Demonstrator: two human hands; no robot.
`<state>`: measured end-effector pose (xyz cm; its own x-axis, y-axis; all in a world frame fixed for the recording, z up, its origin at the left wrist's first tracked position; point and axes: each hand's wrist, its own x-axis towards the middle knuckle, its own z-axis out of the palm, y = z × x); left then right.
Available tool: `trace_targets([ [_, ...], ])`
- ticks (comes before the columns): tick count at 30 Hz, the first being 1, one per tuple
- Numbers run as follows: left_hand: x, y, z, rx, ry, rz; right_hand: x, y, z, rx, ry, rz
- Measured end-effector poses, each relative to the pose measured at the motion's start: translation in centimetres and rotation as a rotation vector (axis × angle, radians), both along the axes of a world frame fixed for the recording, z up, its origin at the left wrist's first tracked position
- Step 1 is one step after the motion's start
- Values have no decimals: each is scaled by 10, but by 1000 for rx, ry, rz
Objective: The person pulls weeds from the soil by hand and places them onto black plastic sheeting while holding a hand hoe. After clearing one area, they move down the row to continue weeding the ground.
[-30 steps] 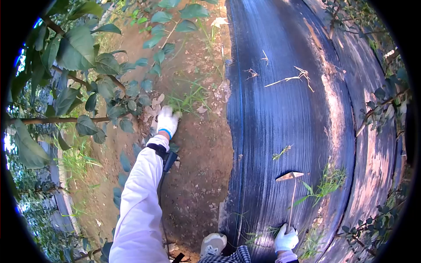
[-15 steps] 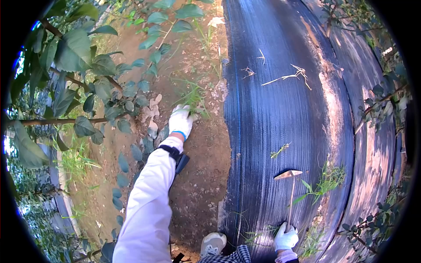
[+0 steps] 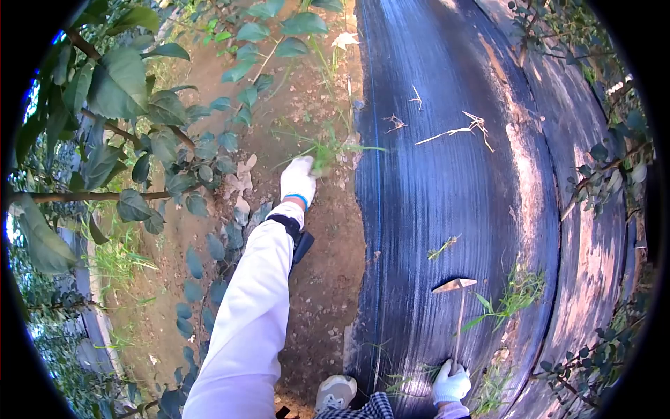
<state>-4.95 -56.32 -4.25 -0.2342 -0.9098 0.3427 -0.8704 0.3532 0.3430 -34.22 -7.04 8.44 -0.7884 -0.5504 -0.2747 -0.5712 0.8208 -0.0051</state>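
My left hand (image 3: 299, 179), in a white glove, reaches out over the bare soil. Its fingers are closed at a tuft of green grass (image 3: 324, 155), whose blades spread out beyond the fingertips; the roots cannot be made out. Low on the right, my right hand (image 3: 451, 384), also gloved in white, is wrapped round the thin handle of a small hand hoe (image 3: 460, 318). The hoe's flat metal blade points away from me, above the black ground sheet.
Black woven ground sheet (image 3: 433, 195) covers the right side, with dry stalks (image 3: 460, 130) and green weeds (image 3: 520, 297) on it. Leafy branches (image 3: 118, 84) hang close on the left. My shoe (image 3: 337, 392) stands at the sheet's edge.
My left hand has shifted slightly right, and the grass blades lean further right over the sheet's edge. My right hand and the hoe have moved slightly left and down.
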Motion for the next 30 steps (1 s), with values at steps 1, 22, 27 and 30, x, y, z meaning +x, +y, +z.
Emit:
trace_targets([
  [1,0,-3,-1,89,262,104,-1,1,0,-13,3,-4],
  [22,22,49,39,317,474,315,4,-20,29,130,-92,-15],
  [27,123,71,51,205,557,629,1,-19,28,129,-104,-4],
  [30,146,53,40,242,432,581,2,-26,37,255,-75,93],
])
